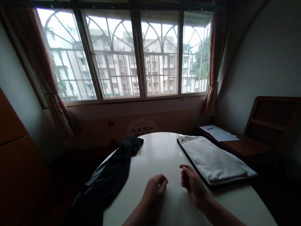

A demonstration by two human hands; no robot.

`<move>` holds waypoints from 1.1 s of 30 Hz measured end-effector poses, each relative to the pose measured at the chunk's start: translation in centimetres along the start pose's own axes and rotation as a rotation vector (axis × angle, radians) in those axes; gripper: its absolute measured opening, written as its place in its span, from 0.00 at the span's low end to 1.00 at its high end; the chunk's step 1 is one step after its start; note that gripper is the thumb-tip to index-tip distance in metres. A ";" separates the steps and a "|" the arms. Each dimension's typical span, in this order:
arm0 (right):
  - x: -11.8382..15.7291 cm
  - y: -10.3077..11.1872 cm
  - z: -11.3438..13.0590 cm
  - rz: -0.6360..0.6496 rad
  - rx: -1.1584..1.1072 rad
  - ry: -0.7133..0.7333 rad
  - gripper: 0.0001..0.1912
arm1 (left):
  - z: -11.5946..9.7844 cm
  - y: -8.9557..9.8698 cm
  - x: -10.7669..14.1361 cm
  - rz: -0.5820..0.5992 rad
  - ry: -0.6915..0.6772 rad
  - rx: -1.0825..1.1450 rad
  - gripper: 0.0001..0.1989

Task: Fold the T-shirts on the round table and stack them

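Observation:
My left hand [155, 187] is above the middle of the white round table [160, 147], its fingers loosely bent and the thumb a little apart from them. Nothing shows between them. Facing it, my right hand [190, 182] has the index finger stretched out and the other fingers curled, with no object in it. On the right of the table lies a folded white and light grey garment [213, 160] with a black edge, close to my right hand. A rumpled dark garment [115, 169] lies on the left, part of it hanging over the table's edge, apart from my left hand.
A wooden chair or low bench [256, 147] stands at the right, with white papers [221, 134] and a small dark item on it. Behind the table is a wall with a printed banner [141, 125] below a barred window [117, 72]. Curtains [209, 78] are tied at the sides.

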State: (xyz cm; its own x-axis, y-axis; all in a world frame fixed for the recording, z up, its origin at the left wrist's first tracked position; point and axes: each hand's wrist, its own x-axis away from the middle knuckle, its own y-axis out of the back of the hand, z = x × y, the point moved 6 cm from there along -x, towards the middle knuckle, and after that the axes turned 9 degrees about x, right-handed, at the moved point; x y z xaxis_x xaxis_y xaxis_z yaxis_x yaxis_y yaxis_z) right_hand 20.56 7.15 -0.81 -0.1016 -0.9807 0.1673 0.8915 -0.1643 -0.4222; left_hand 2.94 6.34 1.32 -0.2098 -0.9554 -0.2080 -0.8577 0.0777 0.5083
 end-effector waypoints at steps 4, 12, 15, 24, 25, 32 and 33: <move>-0.6 0.2 -1.2 -0.033 -0.122 -0.116 0.21 | 0.8 0.6 -0.4 -0.034 0.005 0.023 0.15; -1.6 0.0 -1.8 0.086 -0.080 -0.113 0.28 | 2.0 0.6 -0.8 -0.097 0.048 0.205 0.29; -1.4 -0.2 -1.5 0.128 -0.066 -0.089 0.30 | 2.5 0.4 -0.7 -0.134 0.151 0.352 0.35; -0.4 -0.1 -1.2 0.154 -0.161 -0.210 0.25 | 2.0 0.9 -0.7 -0.124 0.195 0.481 0.33; -0.4 -0.2 -1.1 0.165 -0.163 -0.218 0.24 | 1.8 0.9 -0.6 -0.112 0.198 0.470 0.32; -0.2 -0.1 -1.2 0.162 -0.108 -0.232 0.18 | 1.4 1.0 -0.1 -0.091 0.223 0.343 0.26; -0.1 -0.1 -1.2 0.158 -0.104 -0.232 0.18 | 1.2 1.1 -0.1 -0.095 0.214 0.316 0.26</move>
State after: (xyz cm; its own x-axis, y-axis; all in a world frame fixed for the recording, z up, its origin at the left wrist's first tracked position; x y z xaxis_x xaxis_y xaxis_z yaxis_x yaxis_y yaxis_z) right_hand 19.99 7.17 -1.83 0.1492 -0.9463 0.2866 0.8372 -0.0333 -0.5458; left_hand 1.47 6.82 0.85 -0.0484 -0.9978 -0.0458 -0.9779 0.0380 0.2054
